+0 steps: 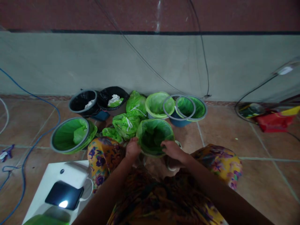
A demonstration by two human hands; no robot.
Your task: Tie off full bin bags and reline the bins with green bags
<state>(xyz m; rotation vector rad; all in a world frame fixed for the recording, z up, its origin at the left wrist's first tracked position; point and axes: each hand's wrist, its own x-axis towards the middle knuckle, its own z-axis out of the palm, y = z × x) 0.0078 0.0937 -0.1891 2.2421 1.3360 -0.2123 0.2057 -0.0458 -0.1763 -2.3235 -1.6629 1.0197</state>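
Bin in hand: the green-lined bin (156, 121) sits between the person's knees, near centre. The left hand (133, 148) has its fingers closed on the left edge of the green liner (154, 132); the right hand (172, 149) has its fingers curled over the right edge. Status: liner inserted and lapped over the rim; no grey ring is visible there, so fitting appears incomplete. Two loose rings (163, 105) overlap atop the far-right bin (180, 123), which is lined. The near-left bin (67, 135) has both liner and ring.
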